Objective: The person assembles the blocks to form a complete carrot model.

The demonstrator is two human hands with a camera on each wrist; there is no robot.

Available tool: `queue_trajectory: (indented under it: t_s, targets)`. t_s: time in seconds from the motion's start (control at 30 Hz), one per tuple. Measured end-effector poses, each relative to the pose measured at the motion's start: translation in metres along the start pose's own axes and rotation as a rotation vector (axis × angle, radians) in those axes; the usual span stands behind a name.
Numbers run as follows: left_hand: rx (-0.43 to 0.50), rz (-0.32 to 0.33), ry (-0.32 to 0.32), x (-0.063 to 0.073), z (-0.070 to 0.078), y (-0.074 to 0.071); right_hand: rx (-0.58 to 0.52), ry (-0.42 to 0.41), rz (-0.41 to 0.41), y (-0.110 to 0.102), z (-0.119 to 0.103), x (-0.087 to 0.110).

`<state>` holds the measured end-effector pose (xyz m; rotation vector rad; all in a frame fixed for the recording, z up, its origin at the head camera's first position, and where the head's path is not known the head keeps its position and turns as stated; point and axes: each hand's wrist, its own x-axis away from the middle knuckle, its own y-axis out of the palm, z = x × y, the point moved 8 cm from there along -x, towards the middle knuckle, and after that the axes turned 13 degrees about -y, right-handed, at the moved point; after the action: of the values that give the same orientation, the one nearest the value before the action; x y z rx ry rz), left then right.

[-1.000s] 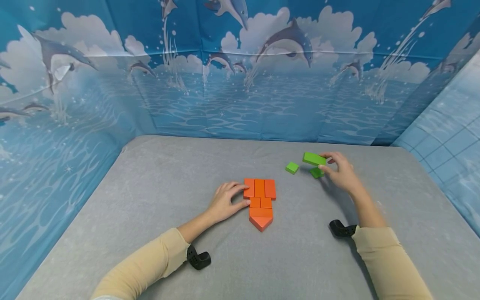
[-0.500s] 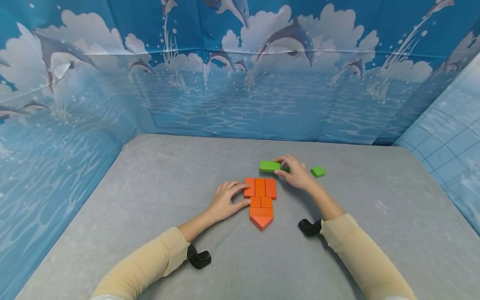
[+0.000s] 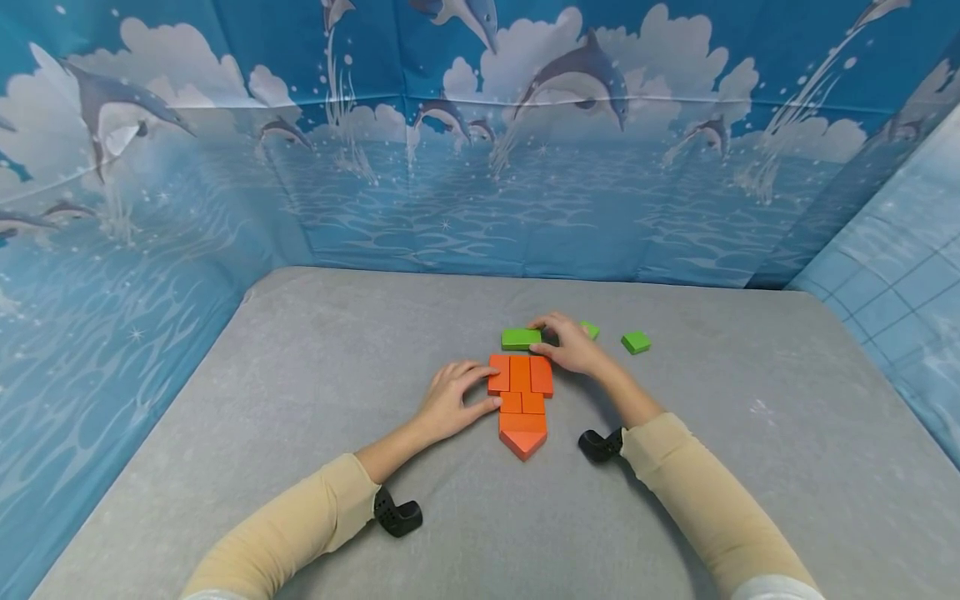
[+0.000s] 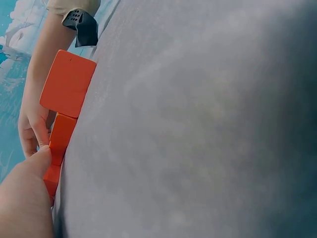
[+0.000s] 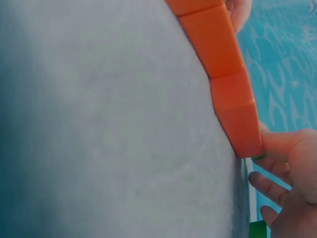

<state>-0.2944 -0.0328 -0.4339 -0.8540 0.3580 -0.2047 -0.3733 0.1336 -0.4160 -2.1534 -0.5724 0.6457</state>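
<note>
Orange wooden blocks point(image 3: 520, 375) lie pushed together in an arrow-like shape, its triangular tip toward me. My left hand point(image 3: 453, 402) rests at their left side, fingers and thumb touching the edge; in the left wrist view its thumb point(image 4: 29, 183) lies against an orange block point(image 4: 60, 136). Just beyond the far end of the shape, my right hand point(image 3: 568, 346) holds a long green block point(image 3: 521, 339) by its right end, lying crosswise. In the right wrist view, the right hand point(image 5: 297, 168) and the orange row hide most of that block.
A small green block point(image 3: 591, 330) lies partly hidden behind the right hand. Another small green block point(image 3: 636, 342) sits farther right. The grey cloth-covered table point(image 3: 337, 333) ends at a blue dolphin-print curtain point(image 3: 450, 208). Black wrist devices point(image 3: 397, 517) hang below both sleeves.
My right hand has carried the long green block leftward from above the small green blocks to the far end of the orange shape. The left hand has stayed in place.
</note>
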Motion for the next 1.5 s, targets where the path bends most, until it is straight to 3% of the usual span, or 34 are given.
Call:
queue_trajectory:
  t_s: [0.5, 0.77, 1.5]
  targets:
    - [-0.006, -0.014, -0.011, -0.0008, -0.0012, 0.0012, 0.002, 0.017, 0.029, 0.0002, 0.0021, -0.0007]
    - [-0.008, -0.022, -0.008, 0.0004, -0.0008, 0.0013, -0.049, -0.02, 0.0, 0.0018, -0.0008, 0.001]
    - [0.002, -0.017, -0.007, 0.0011, 0.001, 0.0001, -0.083, -0.006, -0.064, 0.0024, -0.0035, 0.0027]
